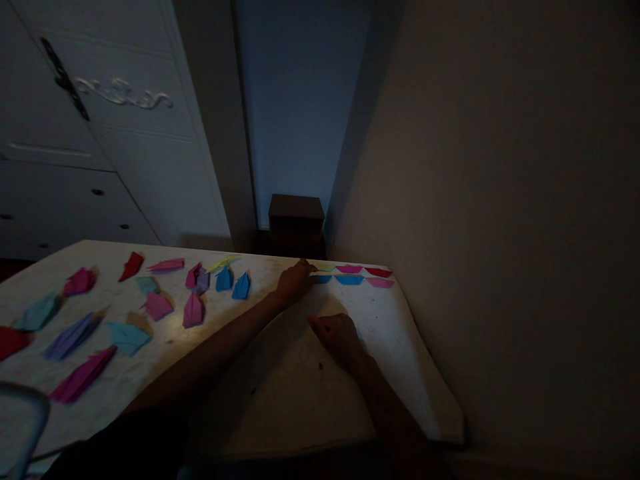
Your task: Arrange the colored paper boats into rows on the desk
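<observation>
My left hand (pixel 297 281) reaches to the far edge of the table, its fingers closed at the left end of a blue paper boat (pixel 323 279), which they partly hide. Just beyond it lies a light green paper boat (pixel 326 267). To the right, in two short rows, are a pink boat (pixel 349 269), a red boat (pixel 379 272), another blue boat (pixel 349 280) and a light pink boat (pixel 380 283). Nearer to me, my right hand (pixel 337 333) hovers over the tabletop with curled fingers, and nothing shows in it.
Several folded paper pieces lie scattered on the left of the white table (pixel 280 413), among them a blue one (pixel 241 286) and a magenta one (pixel 84 377). A wall (pixel 475 233) runs along the right. Behind stand a white cabinet (pixel 145 153) and a small brown box-like stand (pixel 297 208).
</observation>
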